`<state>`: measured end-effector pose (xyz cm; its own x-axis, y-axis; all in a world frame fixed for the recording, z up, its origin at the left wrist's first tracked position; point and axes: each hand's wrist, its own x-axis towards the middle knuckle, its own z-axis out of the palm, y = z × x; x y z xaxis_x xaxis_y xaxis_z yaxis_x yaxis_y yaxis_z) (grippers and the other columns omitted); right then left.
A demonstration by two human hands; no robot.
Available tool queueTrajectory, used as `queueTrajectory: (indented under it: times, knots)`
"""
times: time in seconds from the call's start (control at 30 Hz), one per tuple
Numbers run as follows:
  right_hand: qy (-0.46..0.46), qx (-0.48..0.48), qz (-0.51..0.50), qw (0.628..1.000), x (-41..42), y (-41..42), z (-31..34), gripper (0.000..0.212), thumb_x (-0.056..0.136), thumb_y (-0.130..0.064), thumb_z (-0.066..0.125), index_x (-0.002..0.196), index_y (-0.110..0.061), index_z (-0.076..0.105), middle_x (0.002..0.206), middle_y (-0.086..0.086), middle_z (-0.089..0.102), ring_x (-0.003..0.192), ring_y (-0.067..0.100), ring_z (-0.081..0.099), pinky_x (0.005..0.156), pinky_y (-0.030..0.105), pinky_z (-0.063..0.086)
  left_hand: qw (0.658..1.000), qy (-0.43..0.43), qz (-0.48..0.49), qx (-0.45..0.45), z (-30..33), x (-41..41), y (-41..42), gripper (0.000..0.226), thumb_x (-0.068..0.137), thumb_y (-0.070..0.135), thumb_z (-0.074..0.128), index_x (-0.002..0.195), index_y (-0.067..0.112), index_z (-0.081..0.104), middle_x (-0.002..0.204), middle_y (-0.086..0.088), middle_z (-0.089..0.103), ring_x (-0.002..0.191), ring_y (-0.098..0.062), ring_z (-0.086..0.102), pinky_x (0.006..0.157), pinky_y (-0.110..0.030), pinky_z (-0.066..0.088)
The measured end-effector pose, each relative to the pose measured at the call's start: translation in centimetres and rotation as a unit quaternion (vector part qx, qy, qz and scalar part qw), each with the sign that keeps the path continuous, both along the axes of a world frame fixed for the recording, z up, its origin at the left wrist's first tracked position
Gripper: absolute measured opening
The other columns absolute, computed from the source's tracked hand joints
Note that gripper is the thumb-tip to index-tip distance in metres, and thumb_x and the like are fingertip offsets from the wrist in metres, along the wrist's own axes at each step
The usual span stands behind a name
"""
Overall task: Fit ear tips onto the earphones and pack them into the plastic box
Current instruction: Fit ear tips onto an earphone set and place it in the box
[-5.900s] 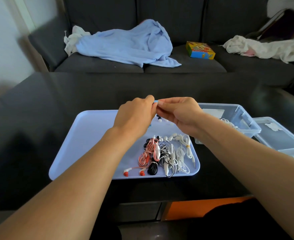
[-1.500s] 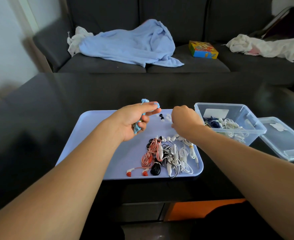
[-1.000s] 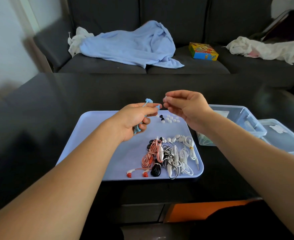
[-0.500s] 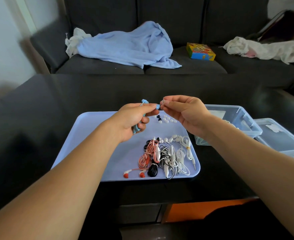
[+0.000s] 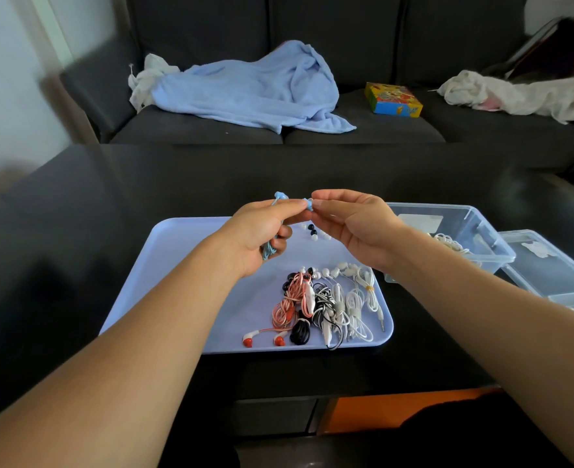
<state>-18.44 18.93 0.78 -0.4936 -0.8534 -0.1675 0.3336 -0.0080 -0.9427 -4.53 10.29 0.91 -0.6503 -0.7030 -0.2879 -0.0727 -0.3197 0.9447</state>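
right hand (image 5: 353, 228) closed onto blue earphone (image 5: 307, 203).

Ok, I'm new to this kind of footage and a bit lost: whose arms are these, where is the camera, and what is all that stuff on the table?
The camera sits on a person's head, looking down at their own bare arms; no machine is here. The left hand holds a light blue earphone with its cable bunched in the palm. The right hand meets the earbud with its fingertips; the ear tip itself is too small to see. Below them, a lilac tray on a dark table carries bundled earphones and loose ear tips. To the right stands the clear plastic box, its lid beside it.
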Motion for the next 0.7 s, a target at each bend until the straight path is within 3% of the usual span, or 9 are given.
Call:
queueTrajectory:
  times: [0.23,0.4,0.53,0.7]
  knots:
    - [-0.006,0.018,-0.016,1.000,0.4,-0.1,0.3,0.014,0.090,0.002,0.068,0.102,-0.002,0.073,0.104,0.018,0.075,0.093,0.025,0.076,0.084,0.031,0.061,0.996,-0.006,0.074,-0.040,0.2,-0.2,0.1,0.014,0.091,0.026,0.070,0.100,0.017,0.073,0.096,0.001,0.075,0.055,-0.005,0.042,0.045,-0.016,0.035]
    - [-0.043,0.011,-0.012,0.999,0.9,-0.1,0.4,0.016,0.090,0.003,0.067,0.105,0.002,0.071,0.107,0.020,0.074,0.094,0.024,0.075,0.078,0.027,0.062,0.994,0.001,0.085,-0.062,0.1,-0.1,0.1,0.008,0.090,0.024,0.072,0.095,0.019,0.075,0.097,-0.002,0.075,0.059,-0.006,0.043,0.046,-0.016,0.036]
    - [-0.073,0.014,-0.007,0.997,1.2,0.0,0.6,0.017,0.091,0.003,0.066,0.107,0.003,0.071,0.104,0.019,0.075,0.095,0.025,0.075,0.075,0.027,0.062,0.990,-0.006,0.094,-0.104,0.0,0.0,0.2,0.005,0.089,0.025,0.073,0.093,0.023,0.077,0.113,-0.013,0.071,0.067,-0.012,0.044,0.050,-0.020,0.039]
    - [-0.084,0.016,-0.011,0.996,1.2,0.0,0.8,0.017,0.091,0.003,0.066,0.107,0.003,0.071,0.103,0.019,0.076,0.097,0.025,0.075,0.076,0.027,0.062,0.982,-0.006,0.096,-0.162,-0.2,0.0,0.2,0.005,0.090,0.026,0.072,0.092,0.024,0.077,0.094,-0.006,0.063,0.070,-0.014,0.047,0.051,-0.022,0.040]
